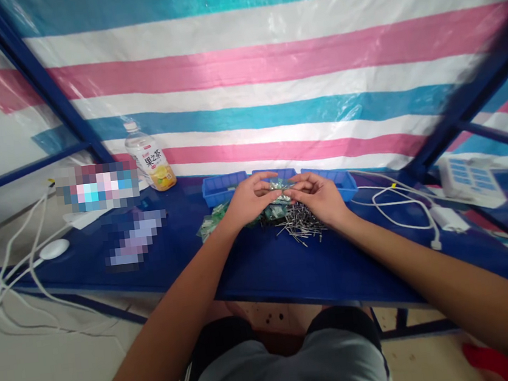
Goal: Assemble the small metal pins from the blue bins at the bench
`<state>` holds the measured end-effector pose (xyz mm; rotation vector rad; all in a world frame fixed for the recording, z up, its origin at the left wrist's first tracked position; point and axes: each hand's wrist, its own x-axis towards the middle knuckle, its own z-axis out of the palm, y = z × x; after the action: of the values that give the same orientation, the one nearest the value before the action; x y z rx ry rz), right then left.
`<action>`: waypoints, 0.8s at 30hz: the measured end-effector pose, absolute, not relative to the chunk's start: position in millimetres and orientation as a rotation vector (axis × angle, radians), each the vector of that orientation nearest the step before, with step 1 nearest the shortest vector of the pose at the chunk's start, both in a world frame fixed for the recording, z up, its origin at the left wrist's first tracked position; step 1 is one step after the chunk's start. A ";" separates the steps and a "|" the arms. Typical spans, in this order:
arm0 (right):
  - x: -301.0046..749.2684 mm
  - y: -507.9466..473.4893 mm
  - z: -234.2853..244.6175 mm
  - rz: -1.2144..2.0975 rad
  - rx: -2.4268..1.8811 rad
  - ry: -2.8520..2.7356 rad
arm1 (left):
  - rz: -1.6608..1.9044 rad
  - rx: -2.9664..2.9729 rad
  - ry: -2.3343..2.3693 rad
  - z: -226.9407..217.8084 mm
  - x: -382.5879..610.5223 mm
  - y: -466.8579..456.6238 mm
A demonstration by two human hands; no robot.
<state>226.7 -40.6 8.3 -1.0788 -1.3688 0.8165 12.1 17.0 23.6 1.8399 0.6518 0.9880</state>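
Between my two hands is a small clear plastic bag (280,185), pinched from both sides. My left hand (250,202) grips its left edge with thumb and fingers closed. From the other side, my right hand (319,196) pinches the right edge; whether anything is inside the bag I cannot make out. Below the hands lies a heap of thin metal pins or rivets (302,224) on the blue table (263,269). Left of it, partly behind my left hand, is a pile of greenish clear plastic bags (211,221).
Several blue plastic bins (222,186) stand in a row behind my hands. A drink bottle (152,159) leans at the back left. White cables (388,199) and a charger (449,219) lie at the right, near a white power strip (470,181). More cables (32,258) hang over the left end.
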 end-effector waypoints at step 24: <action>225.3 -38.3 4.2 0.773 -1.049 -1.352 | 1.194 1.979 0.709 23.4 16.1 14.4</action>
<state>225.3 -38.3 4.2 -1.0493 -1.3517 0.7734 16.1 14.4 23.4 1.9791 0.7094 1.1942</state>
